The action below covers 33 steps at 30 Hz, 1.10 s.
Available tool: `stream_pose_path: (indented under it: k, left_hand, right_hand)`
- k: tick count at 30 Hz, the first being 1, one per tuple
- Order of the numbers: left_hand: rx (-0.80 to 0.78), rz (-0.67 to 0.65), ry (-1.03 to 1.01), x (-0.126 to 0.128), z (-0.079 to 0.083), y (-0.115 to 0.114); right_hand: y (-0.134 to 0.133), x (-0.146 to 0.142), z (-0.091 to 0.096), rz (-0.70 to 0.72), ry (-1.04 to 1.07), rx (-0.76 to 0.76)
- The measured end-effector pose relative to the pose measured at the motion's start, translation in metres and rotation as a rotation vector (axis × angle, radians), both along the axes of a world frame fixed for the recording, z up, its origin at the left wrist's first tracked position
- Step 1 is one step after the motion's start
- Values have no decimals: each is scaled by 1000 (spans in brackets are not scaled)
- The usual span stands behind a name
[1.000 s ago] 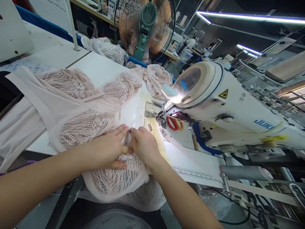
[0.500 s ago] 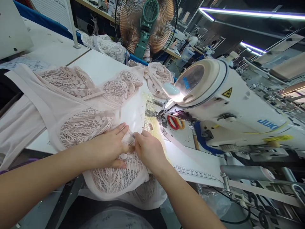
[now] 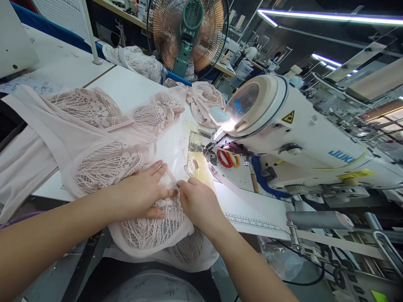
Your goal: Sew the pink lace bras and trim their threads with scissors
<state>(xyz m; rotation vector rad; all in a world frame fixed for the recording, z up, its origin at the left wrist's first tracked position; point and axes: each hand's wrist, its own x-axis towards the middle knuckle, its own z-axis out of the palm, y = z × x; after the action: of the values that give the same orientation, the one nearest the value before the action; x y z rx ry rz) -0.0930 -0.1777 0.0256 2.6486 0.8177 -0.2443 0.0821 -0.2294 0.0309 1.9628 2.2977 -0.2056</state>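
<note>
From the head view, we see a left hand (image 3: 145, 192) lying flat, fingers spread and gripping nothing, on a pale pink garment of open lace with smooth edging (image 3: 153, 233), which drapes over the near edge of a white tabletop (image 3: 122, 86). Just to its right, a right hand (image 3: 200, 206) with curled fingers pinches the end of a narrow pale strip (image 3: 171, 175) between thumb and forefinger. Farther right we find a bulky white JUKI sewing machine (image 3: 302, 138), with red-and-yellow-handled scissors (image 3: 223, 158) beneath its arm, and at the far side a caged fan with a green motor (image 3: 192, 14).
</note>
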Motion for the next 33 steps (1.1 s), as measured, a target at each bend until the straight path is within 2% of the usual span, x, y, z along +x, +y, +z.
stream_pose_path:
  k: [8,14,16,19,22,24,29,33]
  left_hand:
    - [-13,9,-6,2,2,-3]
    - [50,3,-34,0,-7,-3]
    - [81,34,-46,0,-11,-3]
    - [164,110,-57,3,-12,-1]
    - [326,118,-80,10,-7,1]
    - [389,69,-89,15,-3,1]
    - [356,13,-79,18,-5,-1]
    - [395,-8,-116,17,-9,-1]
  right_hand:
    - [-10,2,2,-14,3,-37]
    - [-22,14,9,-2,37,-66]
    - [-28,18,13,-36,136,-38]
    - [-40,20,12,-151,458,80]
    - [-50,19,0,-182,772,57]
    - [-53,20,-10,-162,837,62]
    - [-38,30,-14,-135,767,181]
    - [-9,33,-8,-158,508,201]
